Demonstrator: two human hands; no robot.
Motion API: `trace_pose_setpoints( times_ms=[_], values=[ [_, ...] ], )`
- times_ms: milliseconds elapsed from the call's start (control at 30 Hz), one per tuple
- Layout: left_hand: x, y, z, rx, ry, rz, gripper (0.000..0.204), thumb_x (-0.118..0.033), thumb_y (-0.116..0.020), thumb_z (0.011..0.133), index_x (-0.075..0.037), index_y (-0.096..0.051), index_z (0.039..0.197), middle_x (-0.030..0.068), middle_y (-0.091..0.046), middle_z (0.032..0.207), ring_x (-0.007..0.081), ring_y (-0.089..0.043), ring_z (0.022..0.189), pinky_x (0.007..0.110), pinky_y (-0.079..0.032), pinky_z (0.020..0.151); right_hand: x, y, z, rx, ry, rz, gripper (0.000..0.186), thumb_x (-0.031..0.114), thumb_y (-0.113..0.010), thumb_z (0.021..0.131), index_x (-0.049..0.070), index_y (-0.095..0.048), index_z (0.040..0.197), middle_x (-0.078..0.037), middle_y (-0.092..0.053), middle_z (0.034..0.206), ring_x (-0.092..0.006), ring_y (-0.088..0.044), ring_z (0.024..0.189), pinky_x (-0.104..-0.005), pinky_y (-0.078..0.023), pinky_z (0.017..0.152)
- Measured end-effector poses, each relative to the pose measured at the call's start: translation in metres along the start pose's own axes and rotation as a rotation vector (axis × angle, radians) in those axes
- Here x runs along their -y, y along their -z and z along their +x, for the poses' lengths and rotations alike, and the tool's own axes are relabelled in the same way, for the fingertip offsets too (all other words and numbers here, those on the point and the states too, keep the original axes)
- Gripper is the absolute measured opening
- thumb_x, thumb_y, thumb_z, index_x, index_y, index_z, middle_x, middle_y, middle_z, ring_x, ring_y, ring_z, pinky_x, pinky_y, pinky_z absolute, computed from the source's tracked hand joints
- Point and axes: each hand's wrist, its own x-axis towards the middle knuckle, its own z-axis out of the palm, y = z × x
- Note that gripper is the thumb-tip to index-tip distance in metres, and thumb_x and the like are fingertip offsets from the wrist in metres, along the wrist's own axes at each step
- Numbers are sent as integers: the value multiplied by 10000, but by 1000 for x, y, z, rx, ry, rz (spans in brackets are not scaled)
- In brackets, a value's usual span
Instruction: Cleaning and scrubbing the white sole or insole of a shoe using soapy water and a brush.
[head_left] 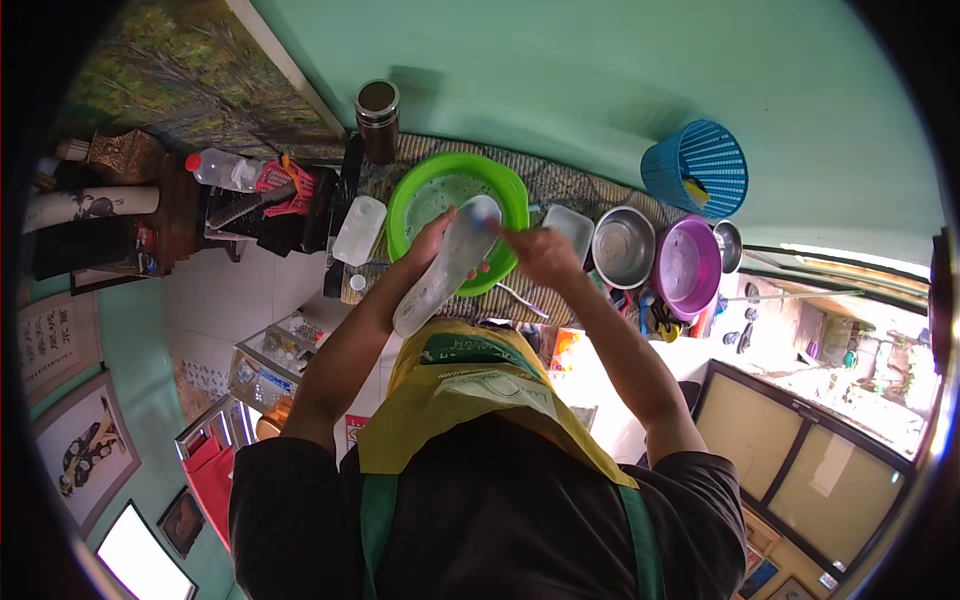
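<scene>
My left hand (pixel 432 245) grips a long translucent plastic container (pixel 432 290), held tilted over a green basin (pixel 406 200) of sudsy liquid. My right hand (pixel 543 255), smeared by motion, has its fingers closed on a small blue scrubber (pixel 480 219) against the container's upper end. Left of the basin lie a white rectangular container (pixel 358 230) and a small white cap (pixel 357 283). A utensil with a pale handle (pixel 522 300) lies below the basin, and another translucent container (pixel 570 228) sits just to its right, partly behind my right hand.
A steel bowl (pixel 622 245), a purple basin (pixel 663 265) and a smaller metal bowl stand along the right. A blue basket (pixel 665 160) is at the back right, a dark thermos (pixel 377 130) at the back left. A red basket (pixel 285 185) and plastic bottle (pixel 230 170) sit farther left.
</scene>
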Motion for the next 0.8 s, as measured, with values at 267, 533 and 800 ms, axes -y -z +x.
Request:
trace_pose_setpoints(
  times_ms=[267,533,800],
  values=[
    [-5,5,-3,-16,52,-20,713,-632,-350,1035,-64,-456,1454,226,-664,1187,441,-717,883,486,-626,652,-4,-8,5,137,74,-92,494,265,-480,1034,430,-458,1499,-119,-739,941,-317,-725,751,-451,-605,690],
    [-3,-5,-1,-62,-19,11,722,-626,-330,1041,-35,-466,1432,222,-671,1124,405,-721,792,473,-611,594,13,-17,-6,-26,466,235,533,172,-542,967,354,-530,1468,-84,-749,935,-305,-721,790,-449,-592,656],
    [-2,-13,-4,-73,-2,59,695,-601,-369,1040,-41,-475,1437,215,-678,1127,413,-721,829,466,-620,618,-1,0,-10,35,522,103,509,190,-580,957,398,-573,1421,-115,-738,919,-317,-722,754,-428,-592,655]
  ],
)
